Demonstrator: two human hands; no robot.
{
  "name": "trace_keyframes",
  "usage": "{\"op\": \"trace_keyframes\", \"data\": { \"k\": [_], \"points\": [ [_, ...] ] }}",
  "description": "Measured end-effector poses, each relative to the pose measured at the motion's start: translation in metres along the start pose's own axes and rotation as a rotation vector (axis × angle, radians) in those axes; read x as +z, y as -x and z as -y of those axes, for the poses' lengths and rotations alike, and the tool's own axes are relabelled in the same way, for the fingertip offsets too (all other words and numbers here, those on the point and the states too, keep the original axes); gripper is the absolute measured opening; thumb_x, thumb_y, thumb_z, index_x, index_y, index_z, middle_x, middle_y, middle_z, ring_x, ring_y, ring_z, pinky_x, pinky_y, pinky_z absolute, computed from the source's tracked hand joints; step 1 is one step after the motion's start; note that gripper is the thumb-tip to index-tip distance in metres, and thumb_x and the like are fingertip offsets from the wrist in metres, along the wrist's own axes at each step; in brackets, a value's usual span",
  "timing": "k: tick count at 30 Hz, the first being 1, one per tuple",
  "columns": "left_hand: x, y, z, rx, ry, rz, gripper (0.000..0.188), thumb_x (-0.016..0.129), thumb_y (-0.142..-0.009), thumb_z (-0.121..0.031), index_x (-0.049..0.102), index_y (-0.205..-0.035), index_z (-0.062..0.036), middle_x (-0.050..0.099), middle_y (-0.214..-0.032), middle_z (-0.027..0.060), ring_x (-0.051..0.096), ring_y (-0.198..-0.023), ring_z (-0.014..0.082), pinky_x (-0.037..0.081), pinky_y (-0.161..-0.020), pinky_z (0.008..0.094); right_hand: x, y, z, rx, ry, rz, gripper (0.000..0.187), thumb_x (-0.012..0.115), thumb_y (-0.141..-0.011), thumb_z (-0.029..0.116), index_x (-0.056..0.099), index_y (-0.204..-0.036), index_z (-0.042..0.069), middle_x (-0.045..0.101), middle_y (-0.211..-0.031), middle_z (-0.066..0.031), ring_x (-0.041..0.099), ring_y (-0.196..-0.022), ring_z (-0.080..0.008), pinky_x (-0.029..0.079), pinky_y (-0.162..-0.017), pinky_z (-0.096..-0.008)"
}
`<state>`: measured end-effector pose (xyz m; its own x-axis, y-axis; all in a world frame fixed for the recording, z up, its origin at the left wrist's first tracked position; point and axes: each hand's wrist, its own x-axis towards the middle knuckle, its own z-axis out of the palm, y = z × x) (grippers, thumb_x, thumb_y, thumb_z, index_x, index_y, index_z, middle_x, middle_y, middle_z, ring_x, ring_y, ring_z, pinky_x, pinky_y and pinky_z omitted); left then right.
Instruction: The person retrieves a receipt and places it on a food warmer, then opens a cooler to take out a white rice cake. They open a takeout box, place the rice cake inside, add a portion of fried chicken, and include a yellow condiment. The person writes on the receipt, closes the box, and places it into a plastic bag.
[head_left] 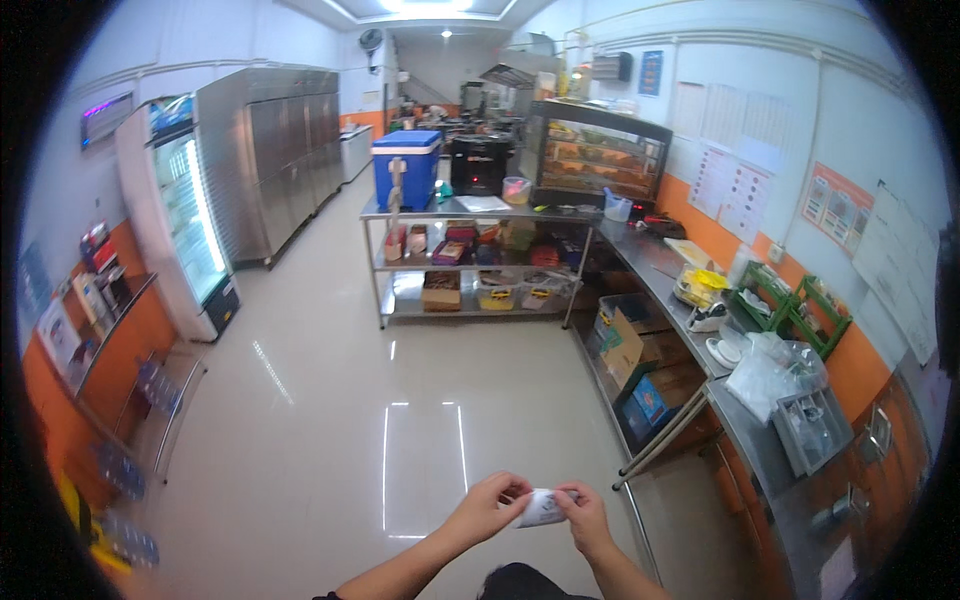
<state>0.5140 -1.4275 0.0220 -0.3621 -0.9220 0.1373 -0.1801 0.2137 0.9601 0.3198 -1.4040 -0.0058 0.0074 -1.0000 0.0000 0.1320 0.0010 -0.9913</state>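
Note:
My left hand [492, 505] pinches one end of a small white piece with dark print [541, 509], which looks like a paper or a packet; its exact kind is unclear. At the other end, my right hand [585, 515] has thumb and fingers closed on it. The white piece is held in front of me, above the tiled floor [330, 440], and its ends are partly covered by my fingers.
Ahead stands a steel shelf table [470, 214] with a blue cooler box [406, 165] and a heated display cabinet [600, 155]. Along the right wall runs a steel counter [650, 270] bearing plastic bags [765, 375] and a grey tray [812, 430]. A glass-door fridge [185, 220] is at left.

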Motion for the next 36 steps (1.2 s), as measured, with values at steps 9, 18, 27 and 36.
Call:
{"op": "trace_keyframes", "data": {
  "k": [9,18,27,36],
  "points": [
    [-0.037,-0.267,0.045,-0.210,0.032,0.266,0.023,0.065,-0.092,-0.022,0.059,-0.104,-0.0047,0.062,-0.089,0.0031,0.060,-0.084,0.0116,0.050,-0.075,0.0267,-0.069,-0.226,-0.016,-0.042,-0.368,0.032,0.051,0.062,-0.092,0.017,0.038,-0.135,0.007,0.063,-0.098,-0.0075,0.058,-0.092,-0.0135,0.046,-0.085,-0.0285],
    [-0.186,-0.465,0.081,-0.100,0.406,-0.342,0.014,0.060,-0.093,-0.016,0.054,-0.102,-0.0066,0.060,-0.088,0.0037,0.061,-0.079,0.0122,0.055,-0.061,0.0277,-0.048,-0.491,-0.012,0.061,0.121,0.573,0.074,0.060,-0.092,0.017,0.013,-0.149,0.012,0.063,-0.114,-0.0196,0.058,-0.110,-0.0227,0.041,-0.098,-0.0389],
    [-0.261,-0.764,0.126,-0.029,0.466,-0.346,0.012,0.058,-0.094,-0.017,0.052,-0.101,-0.0097,0.056,-0.092,0.0010,0.058,-0.081,0.0107,0.053,-0.065,0.0273,-0.091,-0.737,0.002,-0.012,0.167,0.398,0.065,0.058,-0.092,0.008,0.023,-0.147,0.008,0.067,-0.103,-0.0115,0.063,-0.094,-0.0171,0.045,-0.089,-0.0317],
    [-0.185,-1.108,0.133,0.224,0.050,0.223,0.017,0.056,-0.093,-0.010,0.055,-0.109,-0.0064,0.058,-0.097,0.0013,0.053,-0.088,0.0084,0.046,-0.075,0.0248,-0.220,-0.919,0.027,-0.289,0.303,-0.214,0.024,0.056,-0.088,-0.001,0.068,-0.108,0.002,0.068,-0.092,-0.0134,0.065,-0.077,-0.0174,0.051,-0.072,-0.0296]
  ]
}}
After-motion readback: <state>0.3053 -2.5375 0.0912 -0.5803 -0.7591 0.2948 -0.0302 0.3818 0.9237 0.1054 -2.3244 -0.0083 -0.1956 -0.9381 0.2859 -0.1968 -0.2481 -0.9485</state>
